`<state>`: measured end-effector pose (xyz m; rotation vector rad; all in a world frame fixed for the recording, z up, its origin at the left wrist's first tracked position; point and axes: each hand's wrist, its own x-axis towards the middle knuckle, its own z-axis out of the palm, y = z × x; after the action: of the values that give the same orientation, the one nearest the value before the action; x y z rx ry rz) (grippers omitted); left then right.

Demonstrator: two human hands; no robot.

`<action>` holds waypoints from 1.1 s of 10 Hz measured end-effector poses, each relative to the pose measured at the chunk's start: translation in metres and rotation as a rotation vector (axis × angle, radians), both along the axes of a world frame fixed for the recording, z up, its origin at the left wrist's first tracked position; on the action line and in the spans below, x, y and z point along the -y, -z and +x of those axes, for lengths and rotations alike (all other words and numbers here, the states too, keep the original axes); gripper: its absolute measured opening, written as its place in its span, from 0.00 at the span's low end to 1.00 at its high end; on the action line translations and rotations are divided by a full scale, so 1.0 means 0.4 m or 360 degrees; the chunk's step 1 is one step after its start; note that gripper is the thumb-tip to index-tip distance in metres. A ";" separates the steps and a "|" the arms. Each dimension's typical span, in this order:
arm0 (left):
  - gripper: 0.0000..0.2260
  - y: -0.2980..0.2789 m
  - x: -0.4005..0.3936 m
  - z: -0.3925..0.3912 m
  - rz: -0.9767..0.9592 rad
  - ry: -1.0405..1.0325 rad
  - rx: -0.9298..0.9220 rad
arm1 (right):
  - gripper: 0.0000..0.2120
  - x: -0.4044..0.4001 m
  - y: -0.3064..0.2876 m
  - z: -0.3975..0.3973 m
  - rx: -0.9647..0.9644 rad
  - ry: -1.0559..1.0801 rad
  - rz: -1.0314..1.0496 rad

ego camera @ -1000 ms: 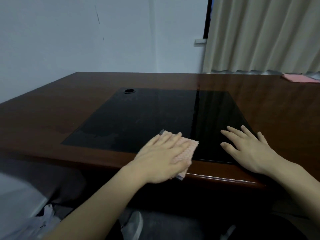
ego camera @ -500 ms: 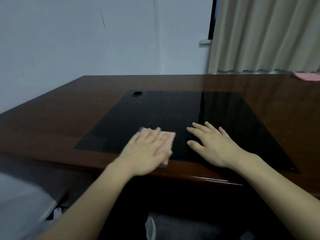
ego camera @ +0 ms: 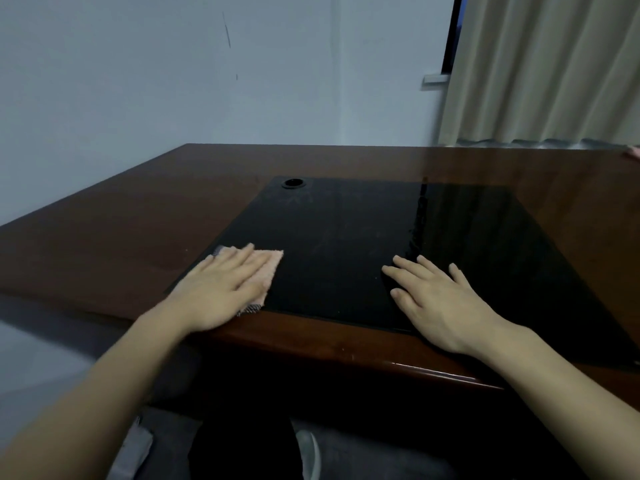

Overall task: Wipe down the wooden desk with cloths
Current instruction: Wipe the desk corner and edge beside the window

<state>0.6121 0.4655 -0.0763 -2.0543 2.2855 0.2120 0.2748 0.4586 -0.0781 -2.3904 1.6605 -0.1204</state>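
Observation:
A dark wooden desk [ego camera: 114, 233] with a black inset panel [ego camera: 363, 237] fills the view. My left hand [ego camera: 221, 289] lies flat with straight fingers on a pink cloth [ego camera: 268, 271], pressing it onto the panel's near left corner. Most of the cloth is hidden under the palm. My right hand [ego camera: 436, 303] rests flat, fingers spread, on the black panel near the front edge, holding nothing.
A round cable hole [ego camera: 293, 183] sits at the panel's far left corner. A second pink cloth [ego camera: 633, 153] shows at the far right edge of the desk. A beige curtain [ego camera: 540, 67] hangs behind the desk, and a white wall stands to the left.
My left hand has slid the pink cloth leftward along the front of the black panel to its left corner. My right hand has also shifted left across the panel.

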 end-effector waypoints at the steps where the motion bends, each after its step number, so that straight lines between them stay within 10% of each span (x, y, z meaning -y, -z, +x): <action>1: 0.42 -0.004 0.011 -0.022 0.0023 -0.0066 0.0002 | 0.24 -0.001 -0.001 0.002 0.0002 0.0008 0.0002; 5: 0.42 0.022 -0.113 -0.140 -0.0141 0.0387 0.0020 | 0.24 -0.002 -0.001 0.002 -0.0001 0.0020 0.0002; 8: 0.39 0.014 -0.039 0.202 -0.0034 -0.0231 0.0041 | 0.24 -0.008 -0.006 0.007 -0.0011 0.0043 -0.0005; 11: 0.36 0.013 -0.107 -0.091 -0.0150 0.0260 0.0027 | 0.24 -0.010 -0.031 0.036 -0.0136 0.0036 -0.0035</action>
<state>0.5758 0.5081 -0.0815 -1.8881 2.4824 0.0793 0.2891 0.4628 -0.0657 -2.4254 1.7326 -0.0408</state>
